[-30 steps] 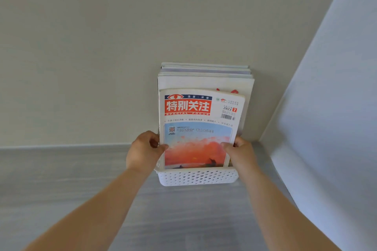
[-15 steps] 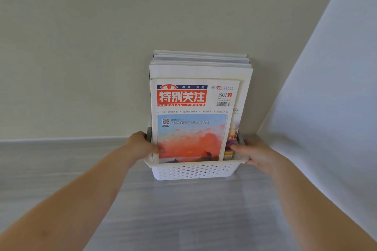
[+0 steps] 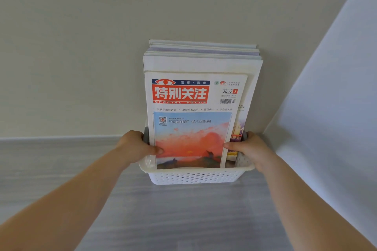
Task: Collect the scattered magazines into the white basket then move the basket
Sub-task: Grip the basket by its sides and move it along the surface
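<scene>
A white basket (image 3: 195,177) stood in a wall corner, magazines (image 3: 195,108) upright inside. Left hand (image 3: 135,147) at nine o'clock and right hand (image 3: 247,149) at three had fingers clamped on its side handles.

Head view: even, soft, diffuse lighting; moderately bright, no hard glare. Right wall panel (image 3: 330,108) reads cooler and bluish, back wall (image 3: 81,47) warmer beige. Soft shadow falls right of the magazine stack (image 3: 202,61) onto the wall. Front cover print sharp at centre. Forearms near the lower corners stretched and slightly soft: wide-angle distortion. Floor (image 3: 61,159) grain faintly smeared.
</scene>
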